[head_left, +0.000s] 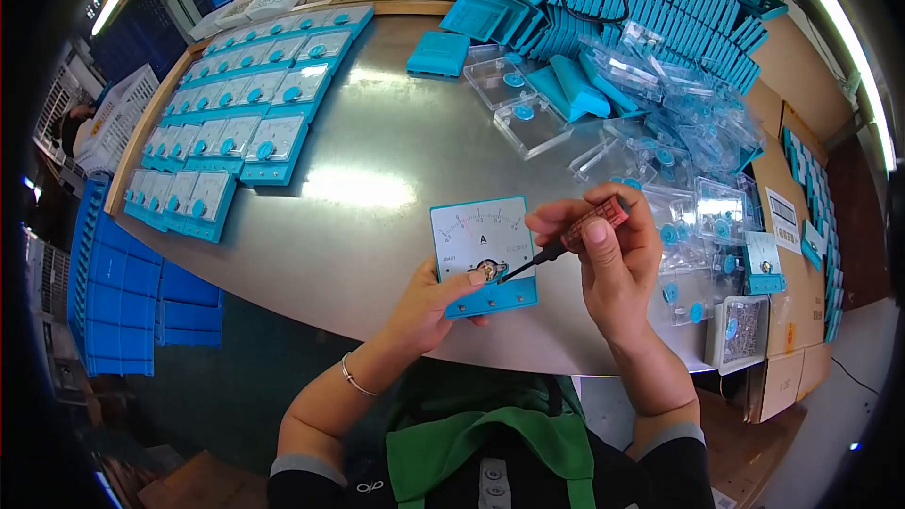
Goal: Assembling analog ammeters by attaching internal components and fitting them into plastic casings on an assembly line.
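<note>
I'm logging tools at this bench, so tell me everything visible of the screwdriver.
The screwdriver has a textured red handle, darker toward the front, plastic or rubber by its look, and a thin, dark, metal-looking shaft. Gripped in the right hand, it slants down leftward, its tip at the lower front of the teal-and-white meter. Whether it meets a screw is too small to tell.
</note>
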Demonstrator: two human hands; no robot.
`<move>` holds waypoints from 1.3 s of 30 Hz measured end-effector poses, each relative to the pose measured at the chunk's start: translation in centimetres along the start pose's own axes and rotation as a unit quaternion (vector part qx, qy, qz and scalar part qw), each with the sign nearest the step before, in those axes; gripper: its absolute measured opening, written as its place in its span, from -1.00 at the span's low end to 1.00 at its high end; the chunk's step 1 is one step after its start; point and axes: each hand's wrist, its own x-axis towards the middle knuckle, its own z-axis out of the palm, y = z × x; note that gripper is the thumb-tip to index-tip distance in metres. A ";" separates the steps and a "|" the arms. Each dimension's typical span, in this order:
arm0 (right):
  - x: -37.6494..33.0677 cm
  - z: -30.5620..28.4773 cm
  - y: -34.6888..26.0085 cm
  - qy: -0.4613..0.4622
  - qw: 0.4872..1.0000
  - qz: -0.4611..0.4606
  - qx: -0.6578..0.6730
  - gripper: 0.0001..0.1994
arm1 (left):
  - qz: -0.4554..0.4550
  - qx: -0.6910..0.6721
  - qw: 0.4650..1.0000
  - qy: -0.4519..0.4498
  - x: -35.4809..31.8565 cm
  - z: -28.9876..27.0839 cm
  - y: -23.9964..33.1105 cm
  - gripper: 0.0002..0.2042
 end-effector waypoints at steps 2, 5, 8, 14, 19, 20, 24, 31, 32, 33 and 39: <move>-0.5 -0.1 0.0 0.020 0.999 -0.015 -0.023 -0.77 | -0.009 -0.011 1.000 -0.008 -0.3 0.4 -0.2 -0.57; -1.3 -0.5 0.2 0.039 0.999 -0.019 -0.009 -0.78 | -0.017 0.006 1.000 -0.015 -0.8 1.2 -0.7 -0.63; -2.0 -0.9 0.0 0.036 0.999 -0.026 -0.012 -0.80 | -0.023 0.006 1.000 -0.019 -1.1 1.9 -1.0 -0.64; -2.8 -1.7 -1.0 -0.054 0.997 -0.028 -0.036 -0.75 | -0.044 0.031 0.999 -0.003 -1.3 2.8 -1.2 -0.63; -0.8 -2.4 -1.4 -0.048 0.996 0.079 -0.002 -0.78 | -0.053 0.083 0.995 -0.033 -1.0 3.2 -0.6 -0.61; -0.2 -2.8 -0.9 -0.044 0.996 0.079 -0.004 -0.78 | -0.056 0.083 0.994 -0.036 -0.9 3.3 -0.6 -0.61; 1.3 -3.2 0.8 -0.008 0.968 0.245 0.048 -0.77 | -0.021 0.136 0.989 -0.050 -0.6 2.1 -1.0 -0.61; 7.9 -4.4 2.0 0.038 0.978 0.057 -0.196 -0.82 | 0.103 0.021 0.994 0.027 1.3 -3.3 0.8 -0.59; 9.1 -4.7 4.0 0.035 0.979 0.048 -0.197 -0.82 | 0.111 0.022 0.993 0.023 1.3 -3.4 0.9 -0.59; 10.5 -4.9 6.5 -0.012 0.923 -0.039 -0.382 -0.80 | 0.102 -0.017 0.995 0.013 1.4 -3.3 1.0 -0.58; 14.8 -4.2 14.4 -0.007 0.675 -0.123 -0.727 -0.74 | 0.084 -0.073 0.994 -0.009 1.4 -3.3 0.8 -0.57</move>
